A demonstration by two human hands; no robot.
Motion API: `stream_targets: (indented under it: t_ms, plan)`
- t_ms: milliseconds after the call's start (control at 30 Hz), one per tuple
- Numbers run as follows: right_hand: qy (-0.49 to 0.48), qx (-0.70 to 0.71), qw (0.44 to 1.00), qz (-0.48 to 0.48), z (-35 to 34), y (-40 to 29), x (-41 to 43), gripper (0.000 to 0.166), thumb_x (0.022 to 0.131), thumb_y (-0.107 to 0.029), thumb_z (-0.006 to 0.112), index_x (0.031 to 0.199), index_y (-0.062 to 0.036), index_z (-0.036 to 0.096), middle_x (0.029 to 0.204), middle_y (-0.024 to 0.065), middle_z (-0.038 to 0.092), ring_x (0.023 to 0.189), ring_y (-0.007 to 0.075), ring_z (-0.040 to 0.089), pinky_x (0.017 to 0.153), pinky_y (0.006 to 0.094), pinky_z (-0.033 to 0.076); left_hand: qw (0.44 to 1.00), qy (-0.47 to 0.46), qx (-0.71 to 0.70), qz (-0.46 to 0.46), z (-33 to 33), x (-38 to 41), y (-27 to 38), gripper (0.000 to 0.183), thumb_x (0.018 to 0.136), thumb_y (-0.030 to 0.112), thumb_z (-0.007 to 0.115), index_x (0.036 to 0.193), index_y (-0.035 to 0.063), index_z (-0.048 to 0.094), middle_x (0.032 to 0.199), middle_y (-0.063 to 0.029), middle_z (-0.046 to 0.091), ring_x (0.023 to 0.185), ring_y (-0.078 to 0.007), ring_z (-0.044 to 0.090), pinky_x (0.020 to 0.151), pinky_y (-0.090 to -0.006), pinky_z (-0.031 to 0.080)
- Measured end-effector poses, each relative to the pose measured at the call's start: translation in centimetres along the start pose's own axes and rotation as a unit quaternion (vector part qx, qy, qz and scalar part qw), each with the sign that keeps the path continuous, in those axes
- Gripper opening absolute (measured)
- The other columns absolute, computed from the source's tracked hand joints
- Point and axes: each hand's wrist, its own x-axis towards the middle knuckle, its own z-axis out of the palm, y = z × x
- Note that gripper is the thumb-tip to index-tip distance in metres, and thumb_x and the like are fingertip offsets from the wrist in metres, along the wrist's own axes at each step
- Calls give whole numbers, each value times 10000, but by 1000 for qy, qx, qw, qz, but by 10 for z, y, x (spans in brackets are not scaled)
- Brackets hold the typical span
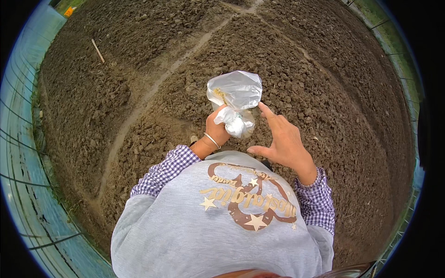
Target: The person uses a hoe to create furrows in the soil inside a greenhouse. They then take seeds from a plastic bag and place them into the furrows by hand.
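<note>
Just in front of my body, my left hand (218, 127) grips a translucent white plastic bag (240, 88). The bag's wide part spreads out beyond my fingers. Something yellow (219, 93) shows at its left side; I cannot tell whether it is print or contents. Below, against the same hand, hangs a bunched white plastic bundle (235, 123), and whether it belongs to the same bag is unclear. My right hand (283, 139) is spread with thumb and fingers apart and holds nothing. Its index fingertip is at the bag's right corner, perhaps touching it.
Tilled brown soil (347, 139) surrounds me. A shallow furrow (139, 107) runs past on the left, another (313, 59) on the right. A pale stick (98, 50) lies at the upper left. Plastic greenhouse sheeting (21, 139) with dark ribs curves along the left edge.
</note>
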Motion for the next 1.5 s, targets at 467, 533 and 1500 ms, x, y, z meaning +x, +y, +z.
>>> stream_targets:
  t_ms: [467,533,1500]
  plan:
    - [232,283,886,284,123,80,-57,343,610,-242,679,815,8,565,768,191,589,718,341,583,630,397,458,955,-265,120,56,85,7,15,230,640,105,664,777,-18,526,711,-196,562,657,-359,560,573,-366,439]
    - [268,316,859,300,131,81,-71,275,579,-244,679,677,-14,563,653,167,580,631,344,573,561,410,449,947,-309,74,51,92,0,20,242,632,113,674,734,-16,495,692,-198,553,638,-345,564,558,-360,427]
    - [454,137,863,176,102,91,-225,264,612,-187,655,748,-36,486,699,114,494,664,301,545,559,370,420,602,-716,145,323,211,-6,83,192,729,166,587,899,79,602,913,-142,609,868,-333,563,747,-418,441]
